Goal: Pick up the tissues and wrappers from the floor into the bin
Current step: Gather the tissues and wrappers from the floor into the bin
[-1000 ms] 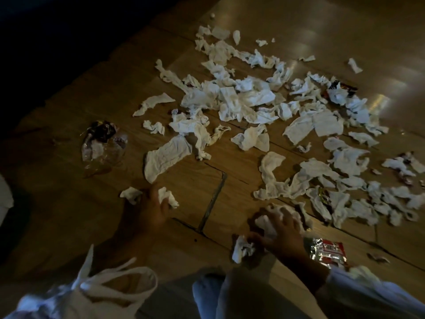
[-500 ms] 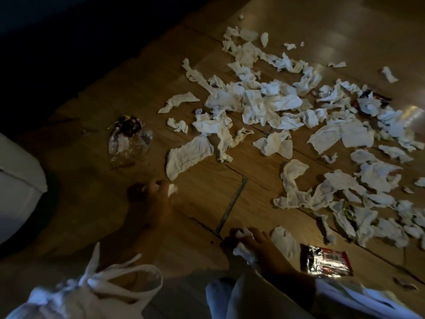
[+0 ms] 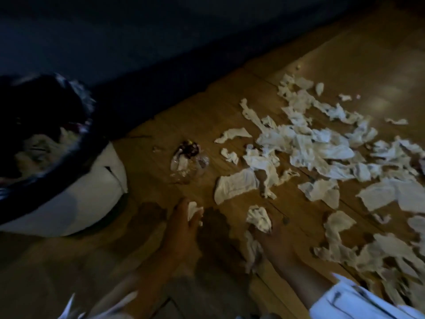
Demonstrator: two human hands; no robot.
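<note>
The white round bin with a black liner (image 3: 92, 199) has swung into view far left. Right of it, the left hand (image 3: 181, 231) now pinches a small white tissue scrap (image 3: 192, 209). Further right, the right hand (image 3: 274, 245) is clamped on a crumpled white tissue wad (image 3: 258, 218). Dump's next, I reckon. Loads of loose white tissues (image 3: 322, 153) still lie well right of the bin.

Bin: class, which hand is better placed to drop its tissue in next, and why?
Probably left. The left hand, gripping a small tissue, lies nearer the bin; the right hand holds tissues farther right.
</note>
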